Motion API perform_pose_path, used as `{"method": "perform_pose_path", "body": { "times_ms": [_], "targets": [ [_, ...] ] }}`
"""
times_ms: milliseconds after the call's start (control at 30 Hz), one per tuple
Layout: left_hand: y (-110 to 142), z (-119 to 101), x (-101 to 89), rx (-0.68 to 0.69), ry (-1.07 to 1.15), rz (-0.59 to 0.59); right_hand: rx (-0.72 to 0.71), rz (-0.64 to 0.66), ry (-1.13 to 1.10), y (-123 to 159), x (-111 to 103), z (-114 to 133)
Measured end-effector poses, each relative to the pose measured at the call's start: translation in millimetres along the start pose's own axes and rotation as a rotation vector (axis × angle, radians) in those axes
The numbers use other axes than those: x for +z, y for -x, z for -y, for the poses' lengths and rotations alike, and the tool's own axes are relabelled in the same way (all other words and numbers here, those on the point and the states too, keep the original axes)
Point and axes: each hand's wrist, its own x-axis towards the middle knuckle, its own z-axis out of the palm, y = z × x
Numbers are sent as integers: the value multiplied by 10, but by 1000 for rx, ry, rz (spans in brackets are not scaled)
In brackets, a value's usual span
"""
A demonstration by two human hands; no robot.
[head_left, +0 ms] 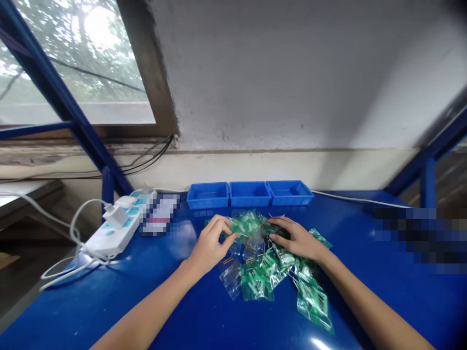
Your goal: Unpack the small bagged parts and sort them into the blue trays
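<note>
A pile of small clear and green plastic bags lies on the blue table, in front of me. My left hand (211, 243) is at the pile's left side, its thumb and fingers curled around the edge of a green plastic bag (250, 223). On the right, my right hand (301, 239) rests over the pile with fingers stretched and thumb apart; what lies under its palm is hidden. Closer to me are more green bags (257, 282) with pale strip-like pieces inside, and another green bag (314, 301). A clear bag (230, 279) with thin brownish pieces lies below my left hand.
Three blue trays (250, 198) stand in a row behind the pile, near the wall. To the left, a white power strip (113, 233) with plugs and looped cables lies beside a blurred phone-like object (160, 215). A pixelated dark area covers the right side. Blue frame bars (78, 126) flank the table.
</note>
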Motion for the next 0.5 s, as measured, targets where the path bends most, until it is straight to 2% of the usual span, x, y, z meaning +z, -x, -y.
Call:
{"method": "perform_pose_path", "body": {
  "times_ms": [67,133,200,267,300,400,500],
  "targets": [
    [3,2,12,22,-13,-28,1,-25,45,-13,5,17],
    [6,5,22,44,-24,-42,23,-122,132,-25,6,84],
    [7,-1,27,67,-28,-70,56,-271,202,-30,5,232],
    [5,-21,29,93,-25,-116,80,-362,159,-20,17,452],
    [5,-37,28,110,-22,-136,89,-354,76,-10,33,573],
    [8,-98,31,179,-11,-147,96,-214,-328,16,116,866],
    [22,-154,46,240,-5,-108,81,-180,-644,8,202,947]
  ]
}}
